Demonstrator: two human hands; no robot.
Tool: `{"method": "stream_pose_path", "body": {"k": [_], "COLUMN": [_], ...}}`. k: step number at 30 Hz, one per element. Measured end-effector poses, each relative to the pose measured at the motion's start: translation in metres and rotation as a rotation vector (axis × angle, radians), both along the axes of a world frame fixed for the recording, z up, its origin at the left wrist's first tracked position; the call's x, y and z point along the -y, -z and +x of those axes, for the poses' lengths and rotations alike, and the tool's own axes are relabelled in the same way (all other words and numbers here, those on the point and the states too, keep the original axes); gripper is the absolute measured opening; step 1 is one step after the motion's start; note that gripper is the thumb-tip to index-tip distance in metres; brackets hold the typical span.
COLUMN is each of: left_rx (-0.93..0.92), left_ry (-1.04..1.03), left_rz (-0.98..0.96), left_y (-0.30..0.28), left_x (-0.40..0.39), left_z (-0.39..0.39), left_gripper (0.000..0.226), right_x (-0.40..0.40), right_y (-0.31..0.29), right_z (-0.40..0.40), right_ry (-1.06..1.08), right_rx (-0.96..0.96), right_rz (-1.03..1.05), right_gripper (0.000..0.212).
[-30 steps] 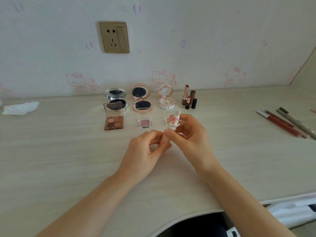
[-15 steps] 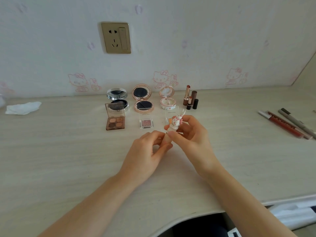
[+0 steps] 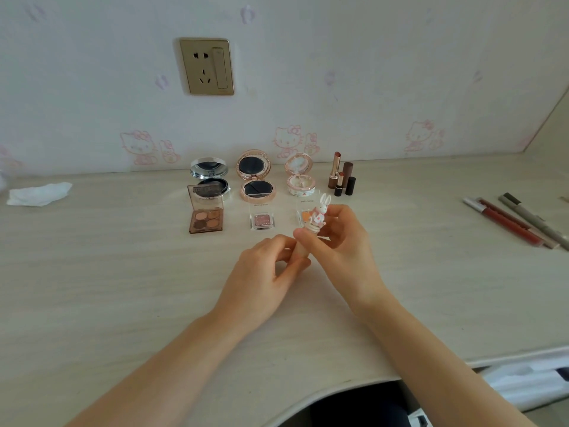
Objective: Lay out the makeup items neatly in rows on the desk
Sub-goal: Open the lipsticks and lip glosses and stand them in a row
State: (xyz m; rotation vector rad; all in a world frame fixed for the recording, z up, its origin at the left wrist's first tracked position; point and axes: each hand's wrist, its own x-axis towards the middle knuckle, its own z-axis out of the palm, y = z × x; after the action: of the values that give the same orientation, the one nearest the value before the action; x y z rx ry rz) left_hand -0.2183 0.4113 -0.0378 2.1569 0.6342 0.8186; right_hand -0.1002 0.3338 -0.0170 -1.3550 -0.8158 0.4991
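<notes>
My right hand (image 3: 338,241) pinches a small tube topped with a white rabbit figure (image 3: 320,212), held above the desk at centre. My left hand (image 3: 264,272) grips the pale lower end of the same tube (image 3: 300,251). Behind the hands stand three open compacts: silver (image 3: 209,177), rose-gold (image 3: 255,177) and pink (image 3: 300,177). In front of them lie a brown eyeshadow palette (image 3: 205,217), a single clear eyeshadow (image 3: 263,221), and another clear pan partly hidden by the rabbit. Two uncapped lipsticks with their caps (image 3: 341,180) stand at the right of the back row.
Several lip pencils and a gloss tube (image 3: 517,223) lie at the far right of the desk (image 3: 123,288). A crumpled white tissue (image 3: 38,194) sits at the far left. A wall socket (image 3: 206,67) is above the compacts. The desk's curved front edge runs below my arms.
My right hand has turned the rabbit-topped tube so the rabbit stands more upright and faces me. Both hands stayed in about the same place.
</notes>
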Motion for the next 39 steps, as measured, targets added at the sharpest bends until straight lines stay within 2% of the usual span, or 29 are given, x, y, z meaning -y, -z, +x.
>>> {"method": "stream_pose_path", "body": {"k": [5,7,10,13,16,20,25,30,34,37,39], "left_rx": [0.011,0.010,0.008,0.006,0.008,-0.009,0.015,-0.008,0.013,0.002,-0.014], "left_ry": [0.001,-0.005,-0.006,-0.012,-0.019,0.014,0.003,0.004,-0.016,-0.015,-0.002], "left_rz": [-0.040,-0.051,-0.057,-0.058,-0.038,-0.007,-0.013,0.005,-0.010,-0.007,-0.003], "left_y": [-0.0004,0.0000,0.0012,0.0012,0.0006,0.0005,-0.0001,0.0012,0.0004,-0.0001,0.0009], "left_x": [0.0000,-0.0008,-0.0019,-0.0026,-0.0024,-0.0007,-0.0010,-0.0009,-0.0009,-0.0017,-0.0018], "left_z": [0.0002,-0.0001,-0.0004,0.0003,0.0007,0.0009,0.0009,0.0005,0.0004,0.0006,0.0001], "left_gripper": [0.015,0.014,0.011,0.011,0.014,0.018,0.021,0.020,0.019,0.019,0.020], "right_x": [0.0058,0.0040,0.0004,0.0026,0.0043,-0.0002,0.0049,-0.0005,0.0034,0.0015,-0.0004], "right_y": [0.0005,0.0010,-0.0002,0.0009,0.0007,-0.0008,0.0006,0.0019,0.0033,0.0031,0.0028], "right_z": [0.0046,0.0049,0.0038,0.0078,0.0082,0.0017,0.0063,0.0059,0.0096,0.0080,0.0071], "right_ry": [-0.100,-0.065,0.023,-0.024,-0.066,-0.001,-0.079,0.070,-0.014,0.011,0.063], "right_rx": [-0.066,-0.041,0.017,-0.017,-0.057,0.016,-0.106,-0.021,-0.096,-0.050,-0.003], "right_rz": [0.051,0.040,0.019,0.025,0.040,-0.004,0.056,0.005,0.025,0.022,-0.013], "right_gripper": [0.037,0.037,0.027,0.018,0.023,0.022,0.029,0.031,0.035,0.037,0.030]}}
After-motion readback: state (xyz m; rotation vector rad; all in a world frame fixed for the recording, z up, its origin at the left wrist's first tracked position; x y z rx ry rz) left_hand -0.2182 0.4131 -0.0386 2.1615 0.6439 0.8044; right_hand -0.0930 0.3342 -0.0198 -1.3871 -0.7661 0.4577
